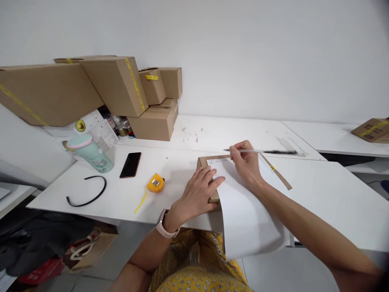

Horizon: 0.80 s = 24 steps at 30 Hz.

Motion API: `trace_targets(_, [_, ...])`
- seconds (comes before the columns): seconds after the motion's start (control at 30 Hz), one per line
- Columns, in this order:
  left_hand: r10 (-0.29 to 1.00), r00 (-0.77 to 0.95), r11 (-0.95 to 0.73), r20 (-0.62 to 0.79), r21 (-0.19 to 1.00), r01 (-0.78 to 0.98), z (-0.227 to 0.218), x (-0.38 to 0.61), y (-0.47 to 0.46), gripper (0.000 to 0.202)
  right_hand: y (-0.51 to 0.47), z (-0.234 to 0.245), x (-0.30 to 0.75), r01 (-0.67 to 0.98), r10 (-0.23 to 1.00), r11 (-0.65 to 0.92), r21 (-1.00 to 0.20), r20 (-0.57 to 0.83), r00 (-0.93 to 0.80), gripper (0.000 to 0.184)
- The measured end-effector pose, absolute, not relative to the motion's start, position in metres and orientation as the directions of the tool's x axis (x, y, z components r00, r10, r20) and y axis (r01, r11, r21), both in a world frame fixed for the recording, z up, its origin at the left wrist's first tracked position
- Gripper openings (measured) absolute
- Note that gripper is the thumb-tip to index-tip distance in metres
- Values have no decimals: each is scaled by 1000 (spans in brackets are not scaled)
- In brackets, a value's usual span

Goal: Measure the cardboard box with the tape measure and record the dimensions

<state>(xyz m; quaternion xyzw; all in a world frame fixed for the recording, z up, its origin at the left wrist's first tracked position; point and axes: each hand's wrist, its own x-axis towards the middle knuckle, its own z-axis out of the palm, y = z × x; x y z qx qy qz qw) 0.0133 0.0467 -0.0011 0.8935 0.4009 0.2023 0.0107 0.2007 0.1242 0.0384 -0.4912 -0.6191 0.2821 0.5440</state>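
Observation:
In my right hand [246, 162] is a pen [267, 152], gripped near its left end and lying almost level above the paper. A white sheet of paper [246, 211] with small handwriting at its top left rests on a cardboard box [203, 163]; its lower part droops over the table's front edge. My left hand [200, 186] lies with fingers spread on the box and the sheet's left edge. To its left, a yellow tape measure [156, 183] sits with a short length of tape pulled out.
A phone [130, 165], a black headband [91, 198] and a mint tumbler [91, 153] are on the white table [334, 194] at left. Cardboard boxes [114, 85] are stacked behind them. Another box [372, 130] stands at far right. A wall closes off the back.

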Motion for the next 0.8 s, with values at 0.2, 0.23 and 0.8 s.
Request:
trace_targets(0.2, [733,597,-675,327,236,699,-2,7,44,78,86,33,289,519,675,339,-784,587,446,25])
trace_targets(0.23, [736,593,-671,326,242,701,-2,7,44,79,78,26,305,548,650,275,-790,572,499,23])
trace_targets(0.8, [770,556,-635,313,292,716,1,13,41,71,109,58,207,189,983,81,-979,47,-176,27])
